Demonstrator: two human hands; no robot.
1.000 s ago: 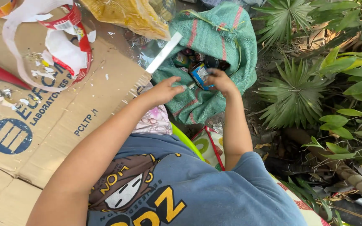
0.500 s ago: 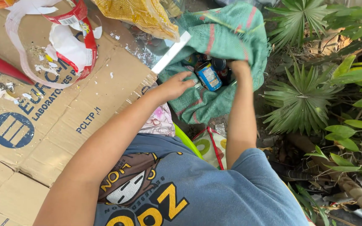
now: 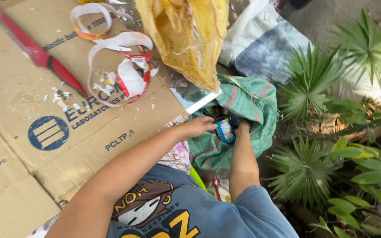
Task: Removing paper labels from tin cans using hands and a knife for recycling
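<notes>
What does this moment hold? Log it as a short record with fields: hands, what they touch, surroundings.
left hand: at the open mouth of the green woven sack, fingers on its edge
right hand: reaching into the sack beside a small blue can
grip: cannot tell whether either hand is closed on anything
left of sack: flattened cardboard with white and red strips and a red pointed tool
above sack: yellow mesh bag
right: palm plants

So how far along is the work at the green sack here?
Looks done: peeled label strips and scraps lie on the flattened cardboard. In hand: both hands are at the mouth of the green sack, the left hand beside a small blue-labelled container, the right hand reaching inside. Left: the container is not out of the sack yet.
</notes>
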